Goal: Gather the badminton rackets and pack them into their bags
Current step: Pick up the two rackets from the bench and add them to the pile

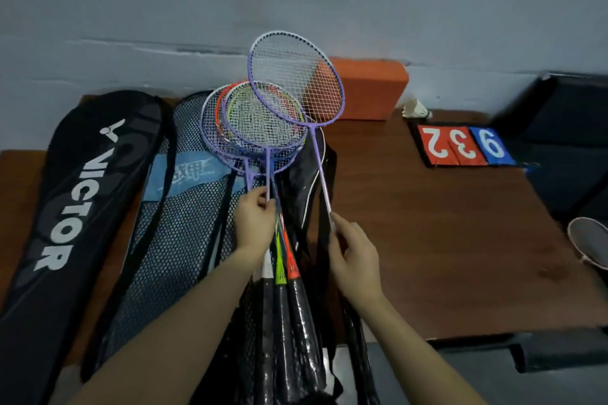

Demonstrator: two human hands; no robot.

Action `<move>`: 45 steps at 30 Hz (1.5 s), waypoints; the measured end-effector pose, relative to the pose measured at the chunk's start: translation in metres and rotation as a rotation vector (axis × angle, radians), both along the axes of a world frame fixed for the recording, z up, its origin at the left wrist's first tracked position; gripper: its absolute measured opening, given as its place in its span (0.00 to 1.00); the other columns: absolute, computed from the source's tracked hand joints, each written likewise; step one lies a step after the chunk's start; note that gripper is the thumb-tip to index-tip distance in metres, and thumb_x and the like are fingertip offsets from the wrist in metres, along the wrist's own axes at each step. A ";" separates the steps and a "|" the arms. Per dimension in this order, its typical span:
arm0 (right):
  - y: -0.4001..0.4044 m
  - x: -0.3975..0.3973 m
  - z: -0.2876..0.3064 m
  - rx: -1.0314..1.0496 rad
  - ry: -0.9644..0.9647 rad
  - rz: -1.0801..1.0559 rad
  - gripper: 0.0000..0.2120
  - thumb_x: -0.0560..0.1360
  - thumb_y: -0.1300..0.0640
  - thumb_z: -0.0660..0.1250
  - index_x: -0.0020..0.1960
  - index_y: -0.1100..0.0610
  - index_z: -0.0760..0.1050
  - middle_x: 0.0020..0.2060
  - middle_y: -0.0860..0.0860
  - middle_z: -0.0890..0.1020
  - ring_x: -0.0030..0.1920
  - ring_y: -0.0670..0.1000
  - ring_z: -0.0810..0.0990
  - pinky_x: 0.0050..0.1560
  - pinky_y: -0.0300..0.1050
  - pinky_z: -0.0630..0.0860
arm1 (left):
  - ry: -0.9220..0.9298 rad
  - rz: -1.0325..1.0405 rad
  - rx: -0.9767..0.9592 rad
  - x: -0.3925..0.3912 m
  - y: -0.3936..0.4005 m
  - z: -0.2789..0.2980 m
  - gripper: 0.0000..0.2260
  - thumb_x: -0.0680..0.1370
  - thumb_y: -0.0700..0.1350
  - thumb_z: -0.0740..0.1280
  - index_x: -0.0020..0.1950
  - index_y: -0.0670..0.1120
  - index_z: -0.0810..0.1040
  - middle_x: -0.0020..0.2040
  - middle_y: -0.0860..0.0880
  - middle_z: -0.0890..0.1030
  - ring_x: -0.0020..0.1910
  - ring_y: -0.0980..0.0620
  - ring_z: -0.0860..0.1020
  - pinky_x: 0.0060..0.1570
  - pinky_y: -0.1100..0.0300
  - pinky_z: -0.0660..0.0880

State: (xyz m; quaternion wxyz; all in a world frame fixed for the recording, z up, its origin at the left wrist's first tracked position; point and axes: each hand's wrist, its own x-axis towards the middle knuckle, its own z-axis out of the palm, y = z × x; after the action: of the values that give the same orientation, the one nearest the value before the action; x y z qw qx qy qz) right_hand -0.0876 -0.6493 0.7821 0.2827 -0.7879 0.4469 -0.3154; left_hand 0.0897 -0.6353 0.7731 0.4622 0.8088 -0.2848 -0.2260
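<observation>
A purple-framed badminton racket with white strings (295, 77) stands tilted up off the brown worktop (427, 240), its thin shaft slanting down to the right. Just left of it, a fanned bundle of rackets with purple, red and yellow frames (255, 123) has its heads overlapping and its black-wrapped handles pointing toward the near edge. Under them lie three bags side by side: a black VICTOR racket bag (65, 207), a black mesh bag with a blue label (177, 223), and a glossy black bag (312, 181), mostly covered.
</observation>
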 end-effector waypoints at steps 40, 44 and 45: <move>-0.013 -0.115 -0.009 -0.048 0.383 0.137 0.17 0.77 0.58 0.60 0.65 0.57 0.71 0.53 0.54 0.78 0.53 0.55 0.77 0.50 0.53 0.76 | -0.638 -0.385 0.138 -0.109 0.081 0.010 0.16 0.77 0.47 0.59 0.61 0.41 0.75 0.59 0.43 0.76 0.60 0.43 0.74 0.59 0.50 0.63; -0.005 -0.214 -0.010 -0.030 0.361 0.056 0.15 0.77 0.59 0.60 0.64 0.58 0.73 0.54 0.53 0.79 0.52 0.55 0.78 0.49 0.51 0.76 | -0.630 -0.441 0.114 -0.186 0.085 0.020 0.19 0.77 0.50 0.55 0.61 0.42 0.75 0.58 0.45 0.77 0.57 0.44 0.74 0.58 0.51 0.64; -0.001 -0.244 -0.016 -0.005 0.355 0.034 0.15 0.77 0.60 0.61 0.63 0.58 0.73 0.54 0.54 0.79 0.52 0.55 0.78 0.49 0.50 0.76 | -0.619 -0.450 0.118 -0.209 0.089 0.018 0.21 0.77 0.51 0.53 0.61 0.42 0.76 0.57 0.45 0.77 0.56 0.44 0.74 0.57 0.52 0.64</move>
State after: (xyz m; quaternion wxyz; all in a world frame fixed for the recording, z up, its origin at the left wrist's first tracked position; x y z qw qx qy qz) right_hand -0.3317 -0.6505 0.7664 0.2028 -0.8394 0.4758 -0.1674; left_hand -0.1190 -0.5466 0.7910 0.2459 0.7813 -0.5676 -0.0828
